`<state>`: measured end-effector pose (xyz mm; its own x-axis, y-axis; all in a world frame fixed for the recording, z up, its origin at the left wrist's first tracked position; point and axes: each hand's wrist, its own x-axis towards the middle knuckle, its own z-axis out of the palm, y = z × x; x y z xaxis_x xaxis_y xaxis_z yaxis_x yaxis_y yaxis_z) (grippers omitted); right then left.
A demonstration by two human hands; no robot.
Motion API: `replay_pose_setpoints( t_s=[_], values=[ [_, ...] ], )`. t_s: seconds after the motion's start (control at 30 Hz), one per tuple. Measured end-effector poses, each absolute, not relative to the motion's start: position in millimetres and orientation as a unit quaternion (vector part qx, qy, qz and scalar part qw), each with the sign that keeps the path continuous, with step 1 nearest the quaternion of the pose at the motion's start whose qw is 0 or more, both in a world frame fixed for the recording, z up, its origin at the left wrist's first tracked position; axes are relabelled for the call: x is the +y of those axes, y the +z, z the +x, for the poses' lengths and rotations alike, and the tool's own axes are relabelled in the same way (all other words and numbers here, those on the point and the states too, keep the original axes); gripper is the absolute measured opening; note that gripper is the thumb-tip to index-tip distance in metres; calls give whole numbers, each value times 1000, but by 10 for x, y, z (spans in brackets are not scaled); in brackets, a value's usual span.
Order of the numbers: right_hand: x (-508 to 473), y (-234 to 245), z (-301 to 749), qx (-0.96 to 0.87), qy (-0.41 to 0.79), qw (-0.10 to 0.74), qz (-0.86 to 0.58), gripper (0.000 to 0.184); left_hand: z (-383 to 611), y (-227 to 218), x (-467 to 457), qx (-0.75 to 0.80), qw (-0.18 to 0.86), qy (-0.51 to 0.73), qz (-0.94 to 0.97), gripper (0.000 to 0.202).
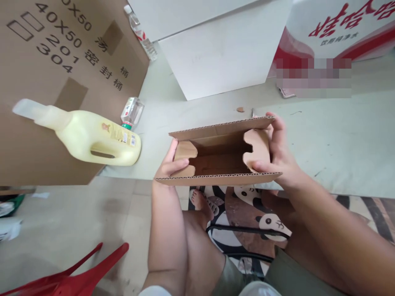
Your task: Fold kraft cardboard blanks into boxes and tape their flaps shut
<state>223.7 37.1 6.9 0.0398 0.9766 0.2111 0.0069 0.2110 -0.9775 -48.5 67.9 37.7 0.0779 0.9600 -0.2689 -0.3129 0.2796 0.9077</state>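
I hold a small open cardboard box (220,158) in front of me, above my knees, its open top facing me. My left hand (173,164) grips the box's left end, with the thumb pressing on the left inner flap. My right hand (277,154) grips the right end, its fingers wrapped over the right inner flap. The two long flaps stand out at the top and bottom. The inside of the box looks bare.
A pale yellow jug with a handle (92,137) lies on a large brown carton (46,61) at left. A small plastic bottle (132,112) lies beside it. A white box (222,49) and a red-and-white carton (339,28) stand behind. Red chair legs (77,275) show at the lower left.
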Motion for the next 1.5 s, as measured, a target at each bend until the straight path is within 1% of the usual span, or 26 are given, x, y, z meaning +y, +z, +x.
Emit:
replay_pose_setpoints(
  t_s=[0.1,0.17,0.2,0.27,0.3,0.33,0.37,0.43,0.47,0.53,0.6,0.67,0.73,0.83,0.87,0.93,0.97,1.0,1.07,1.13,1.27,1.33,1.43,1.5],
  values=[
    [343,95,2219,-544,468,558,-416,82,-500,349,716,433,662,485,374,59],
    [328,65,2212,-536,473,563,-416,64,-487,286,741,391,646,504,420,57],
    [323,39,2209,-534,463,569,-421,52,-478,245,752,373,626,518,448,50],
    [319,-17,2204,-536,431,588,-427,30,-461,166,760,348,576,552,493,30],
    [319,-42,2201,-541,422,592,-423,29,-457,134,758,342,555,566,506,20],
    [320,-61,2197,-546,419,593,-417,36,-457,110,753,338,542,573,513,14],
    [321,-73,2194,-553,420,592,-410,45,-462,94,747,337,540,573,517,14],
    [320,-74,2188,-564,413,594,-397,64,-489,78,744,338,542,566,521,23],
    [317,-65,2188,-573,403,597,-392,70,-508,73,751,340,541,561,525,26],
    [307,-37,2194,-600,379,594,-379,74,-550,63,782,348,532,557,535,27],
    [294,-6,2207,-631,362,578,-370,74,-584,48,825,355,526,554,539,23],
    [285,16,2220,-644,350,562,-384,69,-597,35,861,362,521,557,536,22],
    [286,25,2226,-627,340,561,-420,57,-587,34,874,378,510,560,532,22],
    [302,24,2226,-584,352,563,-467,29,-552,63,843,403,509,561,514,22],
    [308,25,2227,-575,360,561,-474,22,-543,78,823,402,523,559,502,26],
    [313,37,2230,-571,370,555,-478,17,-534,112,779,388,560,552,480,37],
    [311,47,2231,-572,371,553,-479,17,-536,127,759,381,573,545,479,40],
    [307,58,2231,-573,370,552,-480,18,-541,140,741,377,582,534,483,39],
    [294,72,2226,-571,372,550,-484,18,-559,159,719,382,583,512,502,30],
    [290,59,2218,-567,377,549,-484,21,-588,171,719,397,578,498,510,26],
    [352,-96,2224,-531,401,581,-468,39,-694,167,783,427,569,528,464,23],
    [406,-204,2242,-477,419,590,-499,45,-765,151,829,442,553,566,423,23],
    [461,-295,2255,-424,466,553,-546,50,-845,112,881,465,517,620,363,22],
    [462,-274,2235,-458,523,516,-501,57,-846,77,897,473,510,629,347,24]
  ],
)
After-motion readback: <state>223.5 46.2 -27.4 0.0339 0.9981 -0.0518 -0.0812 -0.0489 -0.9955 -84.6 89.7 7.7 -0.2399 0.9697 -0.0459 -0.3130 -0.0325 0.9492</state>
